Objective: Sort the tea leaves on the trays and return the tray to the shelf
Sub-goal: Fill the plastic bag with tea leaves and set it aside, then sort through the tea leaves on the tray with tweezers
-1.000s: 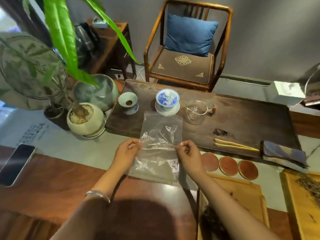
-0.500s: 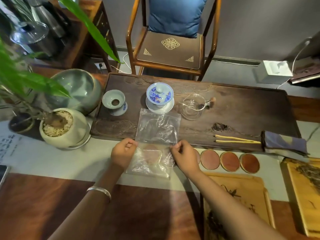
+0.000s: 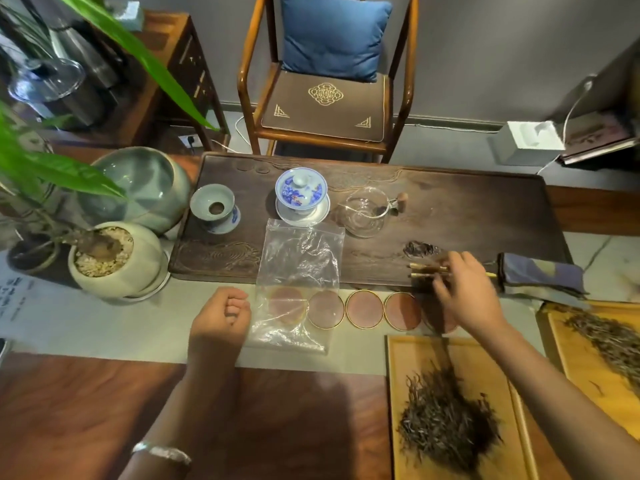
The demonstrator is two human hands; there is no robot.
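Note:
A pile of dark tea leaves (image 3: 446,420) lies on a light wooden tray (image 3: 408,362) at the lower right. A second wooden tray (image 3: 571,355) with more tea leaves (image 3: 609,341) sits at the right edge. A clear plastic bag (image 3: 301,271) lies flat between the dark tea board and the table runner, free of both hands. My left hand (image 3: 218,320) rests beside the bag, fingers curled, holding nothing. My right hand (image 3: 464,289) is over the bamboo tongs (image 3: 427,270) on the tea board, fingers touching them; motion blur hides whether they are gripped.
The dark wooden tea board (image 3: 467,216) carries a blue-and-white gaiwan (image 3: 301,194), a strainer cup (image 3: 214,209) and a glass pitcher (image 3: 367,211). Several round coasters (image 3: 363,308) line its front edge. A folded cloth (image 3: 540,275), potted plant (image 3: 110,258), green bowl (image 3: 138,185) and chair (image 3: 329,81) surround it.
Both hands let go of the plastic bag, which now lies flat. My right hand moved right to the bamboo tongs; my left hand stayed beside the bag. The view tilted down, showing the trays.

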